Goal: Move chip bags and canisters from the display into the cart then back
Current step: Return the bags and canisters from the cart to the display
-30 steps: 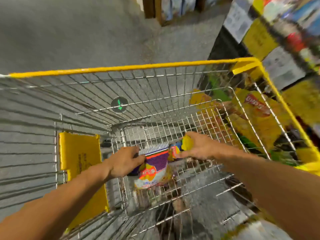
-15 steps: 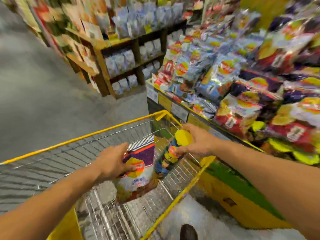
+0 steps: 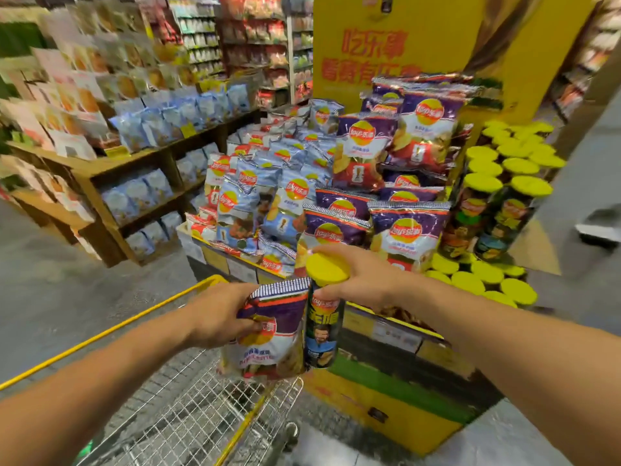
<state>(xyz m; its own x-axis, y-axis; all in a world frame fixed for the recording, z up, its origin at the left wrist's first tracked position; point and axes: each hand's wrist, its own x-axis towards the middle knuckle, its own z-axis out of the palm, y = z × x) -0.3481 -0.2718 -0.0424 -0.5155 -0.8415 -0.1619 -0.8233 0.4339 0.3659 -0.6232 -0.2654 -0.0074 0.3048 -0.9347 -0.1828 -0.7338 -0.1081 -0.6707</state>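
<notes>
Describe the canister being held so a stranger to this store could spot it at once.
Find the tall yellow display stand stacked with chip bags, then drop to the shopping cart in front of it. Above the cart, the right hand grips a dark canister by its yellow lid; unlike the shelved canisters, it hangs beside a purple bag.

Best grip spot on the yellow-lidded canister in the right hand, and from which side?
Take the canister by its upper body just under the yellow lid, coming from the right, as the right hand does now. It stands upright, its round wall suits a wrap, and the purple chip bag crowds its left side.
</notes>
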